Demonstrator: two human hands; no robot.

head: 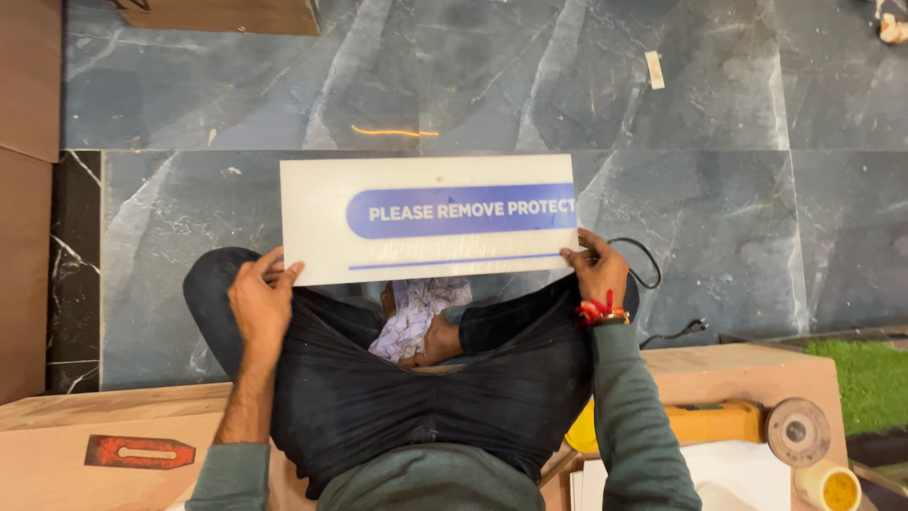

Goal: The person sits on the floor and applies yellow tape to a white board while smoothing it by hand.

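Head view, posture: person sits cross-legged on a plywood platform, dark trousers (pixel 426 388) and green sleeves, looking straight down at the lap.
Panel: white rectangular panel (pixel 427 220) with a blue rounded band and a thin blue line on its protective film; held flat and level over the knees, long side running left to right.
Left hand: left hand (pixel 260 301) closed on the panel's lower left corner, thumb on top at the edge, fingers curled beneath.
Right hand: right hand (pixel 596 268) pinching the panel's lower right corner, fingertips on the film face; red thread bracelet (pixel 600 310) at the wrist.
Under the panel: crumpled whitish film scrap (pixel 416 317) lying in the lap beside a bare foot.
Floor: dark grey marble floor (pixel 719 189) beyond the knees; small pale offcut (pixel 654 69) well apart at upper right; thin orange strand (pixel 392 132) just above the panel.
Cable: black cable (pixel 653 274) looping near the right hand, its plug end on the floor.
Right edge: yellow power tool (pixel 709 421) on the platform, grey disc (pixel 797 431) and tape roll (pixel 828 487) beside it; green turf patch (pixel 865 374) behind.
Left edge: red handsaw-handle shape (pixel 139 452) on the plywood platform (pixel 57 445).
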